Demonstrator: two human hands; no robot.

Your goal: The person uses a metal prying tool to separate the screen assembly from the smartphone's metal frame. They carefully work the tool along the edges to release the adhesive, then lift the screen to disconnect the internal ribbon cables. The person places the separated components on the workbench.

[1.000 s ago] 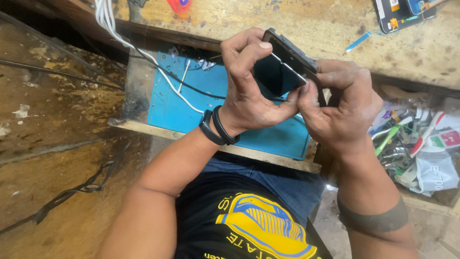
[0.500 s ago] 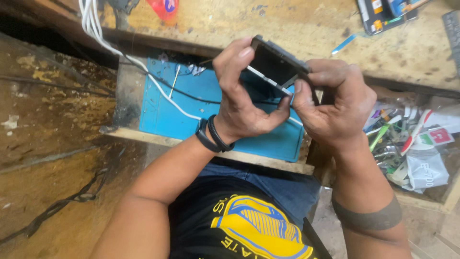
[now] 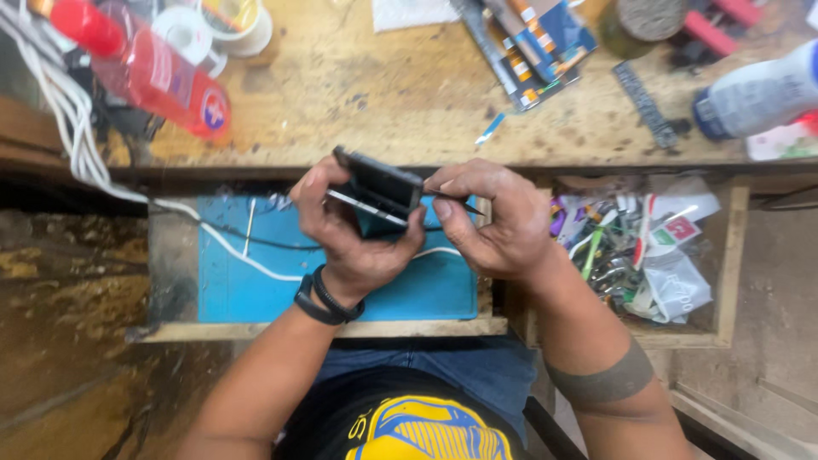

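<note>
Item: flat dark phone-like device (image 3: 381, 183), rectangular, thin, held tilted above the blue mat (image 3: 256, 290) at the front edge of the worktop (image 3: 409, 94). Left hand (image 3: 345, 234) is clenched around the lower long edge, thumb and fingers gripping both sides; black bands are worn at the wrist. Right hand (image 3: 498, 221) is closed on a thin dark pointed tool (image 3: 456, 202), w/ its tip set at the device's right end; exact contact point can't be told. Handling, as judged: light, stiff, slab-like; faces probably smooth and slippery, glass side fragile, so best taken by the long edges, not the faces; prying force to be kept low. Nearby: white cable (image 3: 68, 128) is run from upper left across the mat; red bottle (image 3: 153, 68) and tape roll (image 3: 243, 21) are laid at the worktop's left; coloured packets (image 3: 532, 47) and white-blue bottle (image 3: 754, 89) at right. Open drawer (image 3: 728, 255) beside the right hand is filled w/ misc. small parts and wrappers. Contents too small to be listed.
</note>
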